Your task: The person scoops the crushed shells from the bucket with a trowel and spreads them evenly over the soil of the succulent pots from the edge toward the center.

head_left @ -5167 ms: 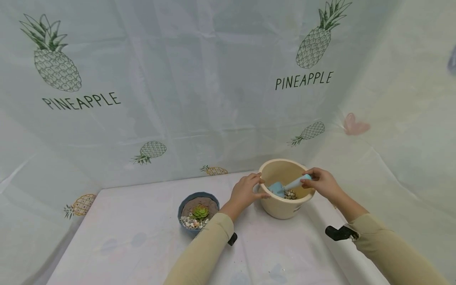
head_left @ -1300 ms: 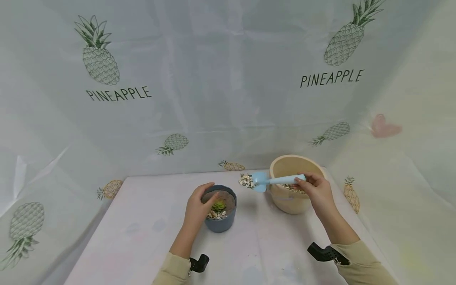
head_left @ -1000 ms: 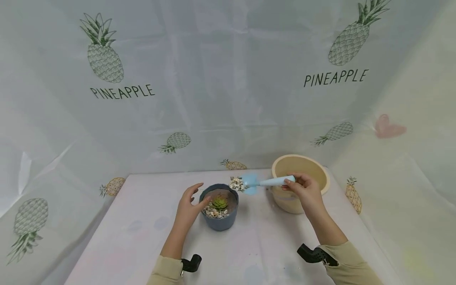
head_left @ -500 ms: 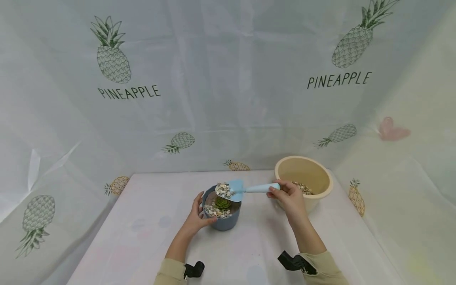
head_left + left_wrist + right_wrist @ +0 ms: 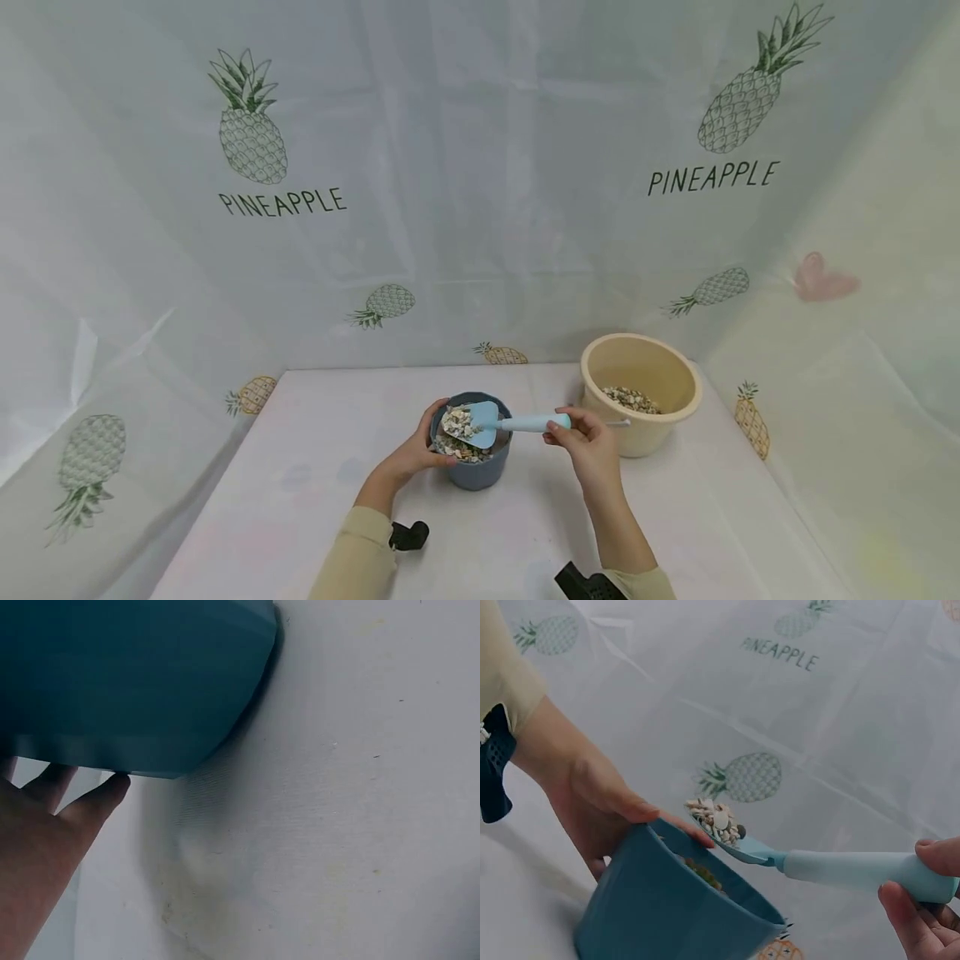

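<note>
Head view: the right hand (image 5: 588,450) is pinching the trowel (image 5: 534,423) near the rear end of its handle, thumb set against fingertips, and is holding the blade over the mouth of the pot (image 5: 477,476). Pale pebbles (image 5: 459,423) are lying heaped toward the tip. The left hand (image 5: 416,457) is gripping the pot's left side, fingers curled about the wall, thumb lying along the near side. The pot is sitting on the counter (image 5: 300,508); from where I am standing, I am unable to tell whether its base is resting fully flat. The tub (image 5: 645,437) is standing to the right, holding more pebbles.

Handling, in my judgement: the trowel is looking light, stiff and smooth. Its load is sitting far from the fingers, so it is probably pulling nose-down and inviting a roll; a hold nearer the neck would be giving firmer control. The pebbles are appearing hard, loose and liable to slide. The pot is seeming rigid, its wall possibly slippery; wrapping the wall below the rim is suiting it. In the right wrist view a little greenery (image 5: 703,876) is showing inside, presumably tender and best left untouched.
</note>
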{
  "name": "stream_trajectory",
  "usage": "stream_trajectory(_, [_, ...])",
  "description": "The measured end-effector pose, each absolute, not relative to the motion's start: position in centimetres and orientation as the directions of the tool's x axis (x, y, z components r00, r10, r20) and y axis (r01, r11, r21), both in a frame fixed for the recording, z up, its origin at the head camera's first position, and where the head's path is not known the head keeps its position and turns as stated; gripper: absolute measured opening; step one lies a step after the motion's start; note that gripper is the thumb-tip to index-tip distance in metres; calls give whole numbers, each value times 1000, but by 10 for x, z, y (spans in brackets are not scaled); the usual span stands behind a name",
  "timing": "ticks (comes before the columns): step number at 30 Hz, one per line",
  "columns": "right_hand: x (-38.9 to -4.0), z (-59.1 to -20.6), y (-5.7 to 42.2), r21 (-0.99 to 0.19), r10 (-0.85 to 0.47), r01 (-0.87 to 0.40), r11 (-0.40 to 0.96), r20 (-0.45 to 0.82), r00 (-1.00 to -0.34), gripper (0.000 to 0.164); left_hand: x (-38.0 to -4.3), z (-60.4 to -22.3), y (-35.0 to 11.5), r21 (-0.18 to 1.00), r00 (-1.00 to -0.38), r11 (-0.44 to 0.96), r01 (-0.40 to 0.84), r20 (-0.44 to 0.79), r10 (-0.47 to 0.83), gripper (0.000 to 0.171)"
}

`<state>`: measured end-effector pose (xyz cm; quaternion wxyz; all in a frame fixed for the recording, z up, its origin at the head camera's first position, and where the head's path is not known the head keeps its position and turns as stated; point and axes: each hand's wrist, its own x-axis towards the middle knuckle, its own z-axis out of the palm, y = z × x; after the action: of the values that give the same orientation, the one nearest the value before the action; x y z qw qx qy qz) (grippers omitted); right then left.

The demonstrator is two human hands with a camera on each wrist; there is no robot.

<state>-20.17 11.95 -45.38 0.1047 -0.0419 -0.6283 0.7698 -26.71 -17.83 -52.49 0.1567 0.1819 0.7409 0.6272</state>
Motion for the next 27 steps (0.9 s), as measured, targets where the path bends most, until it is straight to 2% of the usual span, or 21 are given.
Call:
stream_trajectory(6, [-197,-460,113,-976,213,-95,-194,53,-976,29,-263,-522,-173,988,-919,155,12,-50,392,111])
stream_trajectory(13, [-188,-457,106,-982,224,-48,-183,6,-975,29,-259,-520,-170,979,-923,205,-11,-89,375,112])
stream_trajectory(18, [-188,-455,101,-982,237,-72,-174,29,-971,29,-260,-522,-170,981,-931,195,0,-71,358,111])
stream_trajectory(27, [-182,-453,99,-985,275,-36,-169,-13,-961,28,-248,-528,-164,990,-935,136,22,-27,352,116])
